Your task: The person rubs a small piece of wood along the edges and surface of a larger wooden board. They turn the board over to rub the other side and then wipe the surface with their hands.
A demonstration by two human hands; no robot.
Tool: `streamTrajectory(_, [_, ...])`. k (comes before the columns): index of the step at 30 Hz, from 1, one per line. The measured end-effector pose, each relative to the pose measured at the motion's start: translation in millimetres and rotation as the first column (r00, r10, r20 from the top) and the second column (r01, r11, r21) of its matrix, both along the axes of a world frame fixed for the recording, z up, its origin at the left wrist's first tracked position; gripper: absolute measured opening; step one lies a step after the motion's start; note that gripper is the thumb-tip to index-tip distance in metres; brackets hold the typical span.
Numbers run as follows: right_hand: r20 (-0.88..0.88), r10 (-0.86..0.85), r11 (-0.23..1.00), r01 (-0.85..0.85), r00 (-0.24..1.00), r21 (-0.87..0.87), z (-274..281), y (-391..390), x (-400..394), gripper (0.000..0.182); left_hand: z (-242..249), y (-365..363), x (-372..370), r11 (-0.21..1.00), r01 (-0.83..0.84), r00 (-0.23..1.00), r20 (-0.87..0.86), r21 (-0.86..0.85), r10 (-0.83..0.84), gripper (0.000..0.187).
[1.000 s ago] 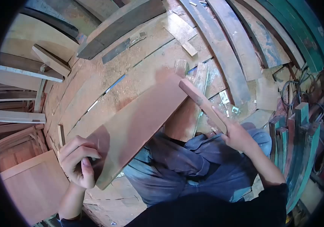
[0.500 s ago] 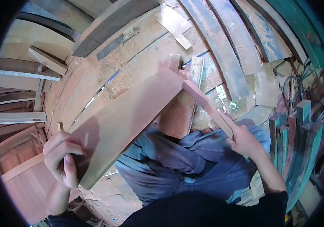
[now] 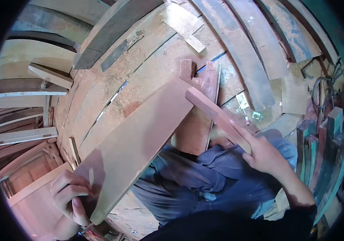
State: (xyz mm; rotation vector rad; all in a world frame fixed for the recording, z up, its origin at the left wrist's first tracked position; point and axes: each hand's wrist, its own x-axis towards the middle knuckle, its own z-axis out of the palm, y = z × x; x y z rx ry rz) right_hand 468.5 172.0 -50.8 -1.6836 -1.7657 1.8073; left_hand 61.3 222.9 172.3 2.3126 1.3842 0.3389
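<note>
A long, wide wooden board (image 3: 140,132) lies slanted from lower left to upper middle. At its lower left end is my left hand (image 3: 71,195), fingers curled against the board's edge. My right hand (image 3: 260,152) is closed round the near end of a narrow wooden stick (image 3: 216,114), one finger stretched along it. The stick's far end touches or overlaps the board's upper right corner. Beneath that corner stands a notched wooden block (image 3: 194,132), partly hidden by the board.
Planks (image 3: 236,52) lie at the upper right, and a thick beam (image 3: 107,30) at the upper left. Upright timber pieces (image 3: 328,152) and cables (image 3: 322,90) are on the right. Sawdust and a pale offcut (image 3: 183,20) are on the plank floor. A panelled wooden piece (image 3: 31,168) is at left.
The view has shifted, so most surroundings sit a little differently. The stick's far end has moved slightly left, over the board's corner. Both hands keep their holds.
</note>
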Motion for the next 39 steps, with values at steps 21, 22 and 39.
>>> streamTrajectory(21, [-0.191, 0.156, 0.957, -0.100, 0.969, 0.274, 19, 6, -43, 0.086, 14, 18, 31, 0.998, -0.042, 0.999, -0.025, 0.054, 0.044, 0.045])
streamTrajectory(22, [-0.193, 0.169, 0.958, -0.115, 0.967, 0.263, 21, 6, -43, 0.087, 12, 17, 28, 0.998, -0.030, 0.999, -0.033, 0.050, 0.032, 0.044])
streamTrajectory(39, [-0.184, 0.081, 0.954, -0.023, 0.980, 0.299, 5, 20, -45, 0.094, 6, 9, 20, 0.995, -0.036, 0.998, 0.064, 0.090, 0.030, 0.035])
